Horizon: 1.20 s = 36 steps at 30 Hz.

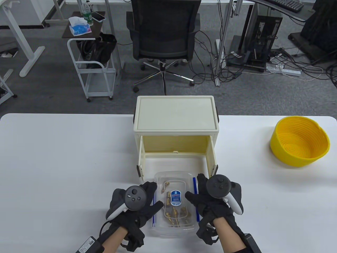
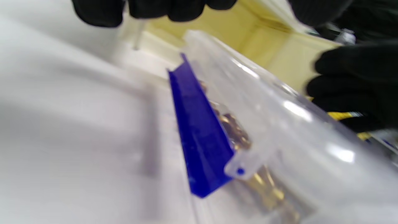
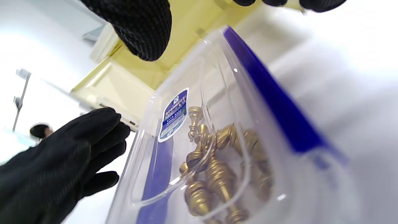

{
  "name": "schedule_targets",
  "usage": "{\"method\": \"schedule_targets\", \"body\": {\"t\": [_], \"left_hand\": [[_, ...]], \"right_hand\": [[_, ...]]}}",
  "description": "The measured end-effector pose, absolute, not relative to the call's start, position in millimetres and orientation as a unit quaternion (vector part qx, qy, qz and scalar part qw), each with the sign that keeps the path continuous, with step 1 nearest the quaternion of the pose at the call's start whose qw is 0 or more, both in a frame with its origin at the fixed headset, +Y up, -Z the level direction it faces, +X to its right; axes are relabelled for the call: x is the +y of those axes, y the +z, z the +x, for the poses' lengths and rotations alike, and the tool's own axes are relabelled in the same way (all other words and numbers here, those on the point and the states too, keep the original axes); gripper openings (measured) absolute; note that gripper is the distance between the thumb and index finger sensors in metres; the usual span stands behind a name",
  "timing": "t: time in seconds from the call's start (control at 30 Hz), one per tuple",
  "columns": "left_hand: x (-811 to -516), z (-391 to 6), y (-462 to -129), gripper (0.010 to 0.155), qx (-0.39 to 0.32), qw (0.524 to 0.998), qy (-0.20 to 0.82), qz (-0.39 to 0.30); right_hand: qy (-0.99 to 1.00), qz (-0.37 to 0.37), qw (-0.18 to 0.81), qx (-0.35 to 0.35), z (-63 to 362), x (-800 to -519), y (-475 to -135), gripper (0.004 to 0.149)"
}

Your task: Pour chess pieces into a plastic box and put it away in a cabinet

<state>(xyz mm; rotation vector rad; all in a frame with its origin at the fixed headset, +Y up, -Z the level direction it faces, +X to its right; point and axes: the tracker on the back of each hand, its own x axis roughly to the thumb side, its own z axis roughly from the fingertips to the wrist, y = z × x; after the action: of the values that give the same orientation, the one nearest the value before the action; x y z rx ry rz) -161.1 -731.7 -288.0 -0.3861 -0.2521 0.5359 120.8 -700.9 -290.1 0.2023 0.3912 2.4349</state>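
The clear plastic box point(image 1: 173, 184) with blue side latches lies on the table just in front of the open cream cabinet point(image 1: 176, 113). Its lid is on and several gold chess pieces point(image 1: 175, 214) lie inside. My left hand point(image 1: 147, 203) grips the box's left side and my right hand point(image 1: 197, 195) grips its right side, thumbs on the lid. The left wrist view shows the box point(image 2: 279, 124), its blue latch point(image 2: 199, 130) and my right hand point(image 2: 351, 81). The right wrist view shows the chess pieces point(image 3: 214, 168), my right thumb point(image 3: 136, 28) and my left hand point(image 3: 62, 155).
The cabinet's two doors point(image 1: 212, 155) stand open toward me, and its inside shows nothing. A yellow bowl point(image 1: 300, 141) stands at the right of the table. An office chair point(image 1: 163, 39) and a cart stand beyond the far edge.
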Motion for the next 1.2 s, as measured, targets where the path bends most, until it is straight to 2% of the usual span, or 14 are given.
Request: {"method": "schedule_targets", "body": {"t": [0.1, 0.17, 0.33, 0.37, 0.5, 0.53, 0.9, 1.1, 1.2], "left_hand": [[-739.6, -179.7, -294.9, 0.084, -0.047, 0.905, 0.327, -0.268], [-745.6, -186.2, -297.3, 0.085, -0.021, 0.88, 0.359, -0.312], [-759.5, -195.2, -299.9, 0.086, 0.004, 0.806, 0.441, -0.395], [-760.8, -195.6, -299.9, 0.086, 0.004, 0.796, 0.451, -0.403], [-766.2, -193.0, -298.8, 0.086, 0.002, 0.761, 0.485, -0.431], [-767.0, -191.9, -298.4, 0.086, 0.0, 0.759, 0.485, -0.434], [-775.1, -166.1, -289.9, 0.09, -0.006, 0.757, 0.468, -0.455], [-770.7, -143.9, -284.2, 0.094, 0.011, 0.839, 0.368, -0.401], [-771.2, -140.6, -284.7, 0.094, 0.012, 0.852, 0.354, -0.385]], "right_hand": [[0.943, 0.127, 0.258, 0.167, 113.6, -686.1, -285.0, 0.094], [0.943, 0.15, 0.234, 0.181, 108.5, -683.7, -283.2, 0.095], [0.946, 0.185, 0.165, 0.208, 89.4, -691.1, -279.7, 0.099], [0.946, 0.189, 0.156, 0.213, 86.9, -693.7, -279.6, 0.12], [0.944, 0.189, 0.12, 0.242, 77.7, -707.0, -280.0, 0.118], [0.945, 0.185, 0.112, 0.246, 76.7, -709.4, -280.1, 0.096], [0.946, 0.178, 0.126, 0.24, 79.3, -711.5, -280.8, 0.095], [0.945, 0.175, 0.131, 0.243, 79.7, -711.7, -280.9, 0.095], [0.945, 0.174, 0.131, 0.243, 80.4, -711.6, -281.3, 0.095]]}}
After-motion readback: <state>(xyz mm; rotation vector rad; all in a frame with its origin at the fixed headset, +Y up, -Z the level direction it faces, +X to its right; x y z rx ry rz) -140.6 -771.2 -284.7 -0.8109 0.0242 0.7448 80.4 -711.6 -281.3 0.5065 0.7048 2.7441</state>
